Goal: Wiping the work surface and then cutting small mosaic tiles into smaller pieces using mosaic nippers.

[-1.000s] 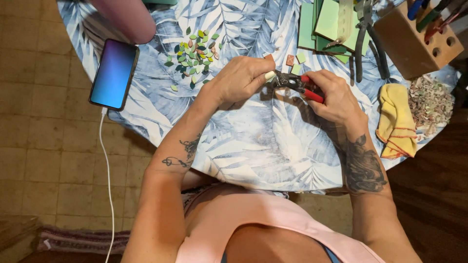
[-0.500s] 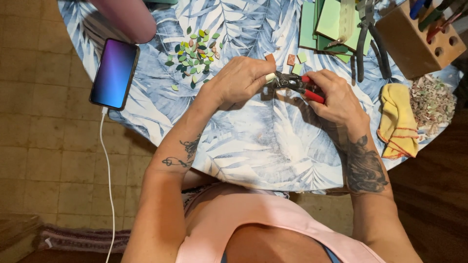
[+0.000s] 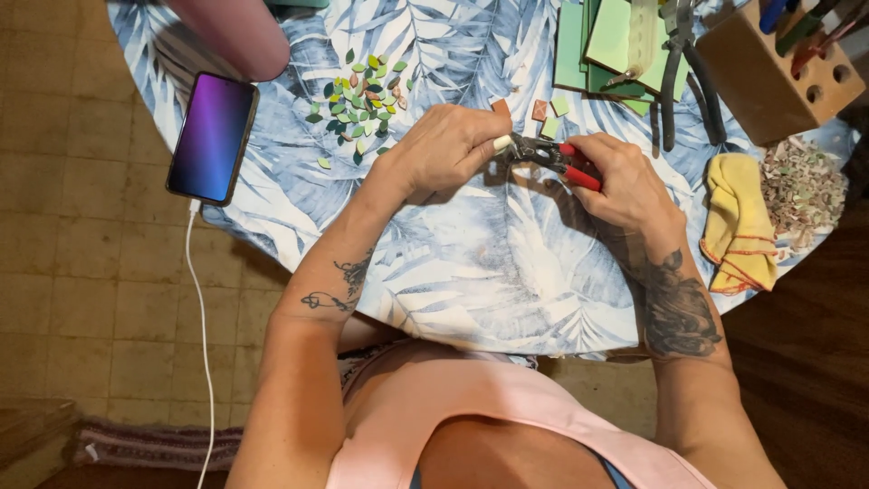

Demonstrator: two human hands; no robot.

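While gripping a small pale tile bit (image 3: 501,143) betw. thumb & forefinger, left hand (image 3: 448,149) feeds it into the metal head of red-handled nippers (image 3: 554,156), squeezed in right hand (image 3: 625,186); both hands clenched on their things, held just above tabletop (image 3: 471,263), mid-cloth. Looks like the nipping step: trimming one piece to shape. Can't tell whether the nipper head is fully closed on the bit, too small to see. Next move prob. calls for a firm, short squeeze w/ the bit held steady & edge lined up at the cutters; judgement only. Materials: tile bit hard, glossy-looking, cream colour; nipper grips smooth red plastic, head dull steel. Cloth on tabletop soft, printed w/ blue-white leaf pattern, round edge hanging over. Beyond left hand, cluster of leaf-shaped chips (image 3: 360,100), mostly green, a few tan/orange, small & flat, pointed at both ends. Near nipper head, three little square pieces (image 3: 539,110), brownish & green. Further back, stack of flat green sheets (image 3: 597,45), straight-cut, w/ dark long-handled pliers (image 3: 681,72) lying over them. Wooden tool block (image 3: 769,77) w/ drilled holes at far right corner. Yellow rag (image 3: 738,222) crumpled, red-stitched hem, beside a heap of pale offcuts (image 3: 801,190), rough & jagged. Phone (image 3: 213,138) w/ lit purple screen at left edge, white cable (image 3: 201,362) hanging down to tiled floor.
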